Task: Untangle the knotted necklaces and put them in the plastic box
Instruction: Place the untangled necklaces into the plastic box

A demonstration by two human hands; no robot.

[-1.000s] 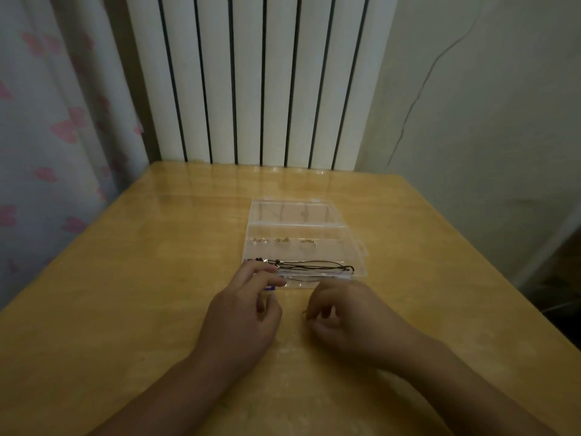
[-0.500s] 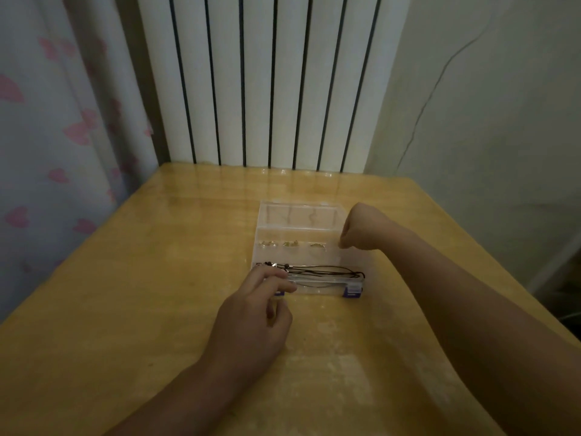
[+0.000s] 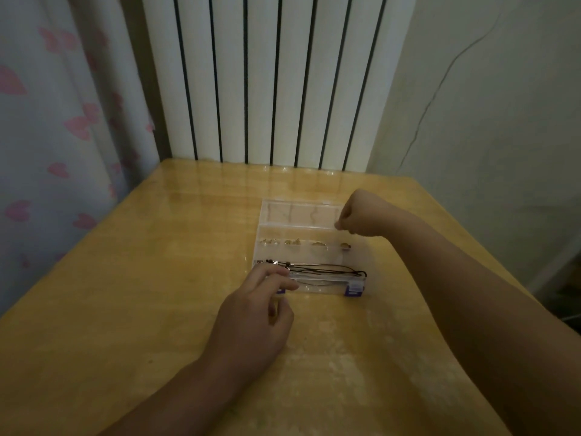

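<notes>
Cords of the dark necklaces (image 3: 327, 271) lie in the plastic box's (image 3: 314, 287) nearest compartment, long axis along its front wall, beads at the left end. Thin and limp, they probably snag easily; the beaded end seems the best hold. The left hand (image 3: 251, 325) pinches there, while the right hand (image 3: 361, 215) grips the box's far lid edge.

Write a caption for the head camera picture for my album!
Right hand at the clear plastic box's far corner; left hand steadies its near edge, dark necklaces inside.
</notes>
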